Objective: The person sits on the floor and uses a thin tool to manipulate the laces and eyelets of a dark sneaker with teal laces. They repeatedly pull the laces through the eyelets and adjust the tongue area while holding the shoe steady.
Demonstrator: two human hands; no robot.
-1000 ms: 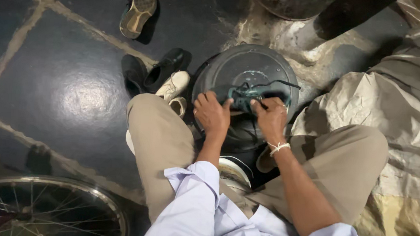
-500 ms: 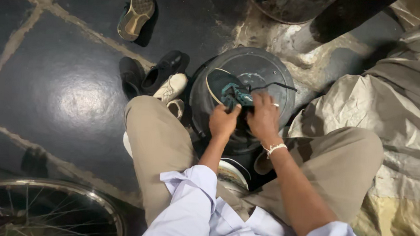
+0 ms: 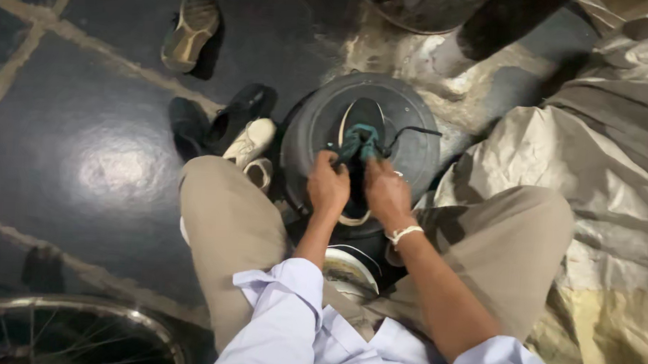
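Note:
A dark shoe with a pale sole rim and teal lacing [image 3: 361, 136] lies lengthwise on a round dark drum lid [image 3: 320, 123], toe pointing away from me. My left hand [image 3: 328, 186] grips the shoe's left side near the laces. My right hand [image 3: 386, 193], a white band on its wrist, grips the right side. Both sets of fingers close around the teal part. A thin black lace [image 3: 415, 133] trails off to the right across the lid.
A black shoe [image 3: 235, 114], a cream shoe [image 3: 251, 141] and a smaller pale one [image 3: 258, 173] lie left of the drum. An upturned shoe [image 3: 190, 33] sits farther off. A bicycle wheel [image 3: 72, 335] is at bottom left, crumpled sheeting [image 3: 605, 182] at right, a round vessel [image 3: 422, 6] at top.
The shoe has been turned from lying crosswise on the lid to lying lengthwise, toe away from me. Both hands have shifted to its near end around the laces.

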